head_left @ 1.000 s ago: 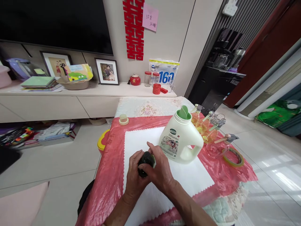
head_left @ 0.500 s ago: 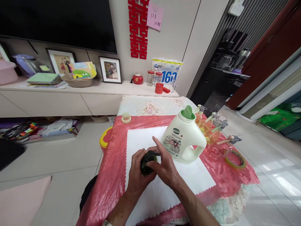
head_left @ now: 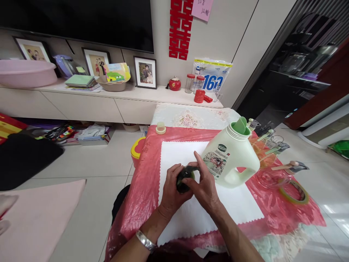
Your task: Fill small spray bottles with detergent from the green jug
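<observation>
My left hand (head_left: 172, 188) is wrapped around a small dark green bottle (head_left: 183, 179) over the white cloth (head_left: 196, 214). My right hand (head_left: 205, 183) pinches the bottle's dark top from the right side, fingers closed on it. Just to the right of both hands stands a large pale green detergent jug (head_left: 231, 158) with its handle and open green spout. A silver bracelet (head_left: 145, 241) sits on my left wrist.
A red plastic sheet (head_left: 272, 211) covers the table. Clear spray bottles (head_left: 272, 153) with yellow liquid and a tape roll (head_left: 296, 191) lie at the right. A small cap (head_left: 160, 128) sits at the far edge. A yellow-red stool (head_left: 136, 152) stands left of the table; a cabinet (head_left: 109, 105) runs behind.
The view has swung left and slightly down. Both hands stay on the small dark bottle; my right fingers have shifted on its top.
</observation>
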`<control>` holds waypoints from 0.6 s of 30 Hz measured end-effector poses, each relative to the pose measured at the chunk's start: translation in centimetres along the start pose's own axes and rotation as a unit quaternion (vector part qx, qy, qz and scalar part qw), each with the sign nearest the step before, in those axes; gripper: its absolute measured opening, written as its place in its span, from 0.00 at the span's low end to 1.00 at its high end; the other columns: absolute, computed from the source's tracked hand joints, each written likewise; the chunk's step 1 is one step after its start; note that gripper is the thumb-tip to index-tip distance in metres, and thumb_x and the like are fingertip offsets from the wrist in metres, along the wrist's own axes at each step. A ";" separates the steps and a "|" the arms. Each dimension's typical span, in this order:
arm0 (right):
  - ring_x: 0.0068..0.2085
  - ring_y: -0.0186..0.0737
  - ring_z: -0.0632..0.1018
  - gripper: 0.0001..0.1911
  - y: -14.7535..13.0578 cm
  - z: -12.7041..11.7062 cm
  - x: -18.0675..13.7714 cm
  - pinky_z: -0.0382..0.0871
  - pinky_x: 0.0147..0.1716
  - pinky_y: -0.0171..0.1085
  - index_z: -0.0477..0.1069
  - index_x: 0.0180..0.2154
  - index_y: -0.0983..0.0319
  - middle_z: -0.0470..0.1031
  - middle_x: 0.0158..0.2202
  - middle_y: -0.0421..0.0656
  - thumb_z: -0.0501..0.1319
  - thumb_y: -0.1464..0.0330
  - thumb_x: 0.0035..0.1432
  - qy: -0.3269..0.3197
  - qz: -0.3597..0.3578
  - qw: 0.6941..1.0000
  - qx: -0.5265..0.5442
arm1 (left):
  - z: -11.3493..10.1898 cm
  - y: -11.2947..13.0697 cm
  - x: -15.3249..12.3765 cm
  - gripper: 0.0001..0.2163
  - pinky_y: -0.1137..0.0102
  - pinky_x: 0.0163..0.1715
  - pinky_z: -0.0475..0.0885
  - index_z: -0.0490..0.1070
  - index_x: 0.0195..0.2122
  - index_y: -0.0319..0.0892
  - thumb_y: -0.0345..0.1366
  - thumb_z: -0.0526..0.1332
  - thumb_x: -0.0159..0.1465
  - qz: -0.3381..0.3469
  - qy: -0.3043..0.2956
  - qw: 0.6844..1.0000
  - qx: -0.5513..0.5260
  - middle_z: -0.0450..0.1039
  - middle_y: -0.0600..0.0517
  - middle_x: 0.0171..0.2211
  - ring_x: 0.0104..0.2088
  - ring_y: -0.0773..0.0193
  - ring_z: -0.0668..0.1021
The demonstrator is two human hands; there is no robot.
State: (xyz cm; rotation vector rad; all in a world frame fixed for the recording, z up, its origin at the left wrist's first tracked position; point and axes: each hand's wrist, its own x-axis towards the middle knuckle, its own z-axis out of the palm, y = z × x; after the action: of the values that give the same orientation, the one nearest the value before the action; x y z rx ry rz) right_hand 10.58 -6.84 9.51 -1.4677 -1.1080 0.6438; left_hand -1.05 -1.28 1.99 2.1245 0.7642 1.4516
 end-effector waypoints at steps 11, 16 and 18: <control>0.52 0.42 0.74 0.50 1.2 0.2 -0.2 0.70 0.56 0.44 0.47 0.72 0.59 0.72 0.51 0.44 0.66 0.64 0.53 -0.034 -0.021 0.999 0.011 | 0.0 0.2 0.2 0.30 0.48 0.53 0.76 0.60 0.62 0.46 0.39 0.67 0.60 -0.009 -0.003 1.000 -0.025 0.72 0.42 0.54 0.56 0.46 0.75; 0.47 0.40 0.75 0.49 0.9 0.9 -0.1 0.71 0.54 0.43 0.53 0.70 0.58 0.72 0.43 0.40 0.66 0.71 0.47 0.016 0.001 1.000 -0.027 | 0.2 -0.3 -0.2 0.31 0.48 0.52 0.77 0.61 0.61 0.46 0.40 0.69 0.58 -0.011 0.005 1.000 -0.021 0.71 0.42 0.54 0.55 0.45 0.76; 0.49 0.41 0.75 0.48 0.6 0.6 0.0 0.71 0.55 0.43 0.54 0.70 0.57 0.74 0.45 0.40 0.64 0.72 0.48 0.002 -0.003 0.999 -0.032 | 0.1 -0.2 -0.1 0.30 0.49 0.52 0.77 0.62 0.61 0.46 0.38 0.68 0.58 -0.013 0.004 1.000 -0.023 0.71 0.42 0.53 0.55 0.46 0.76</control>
State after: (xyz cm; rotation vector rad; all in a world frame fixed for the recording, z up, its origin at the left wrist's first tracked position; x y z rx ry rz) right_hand 10.23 -6.56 8.76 -1.5190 -1.1377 0.6058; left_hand -0.98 -1.22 1.76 2.0679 0.7518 1.4515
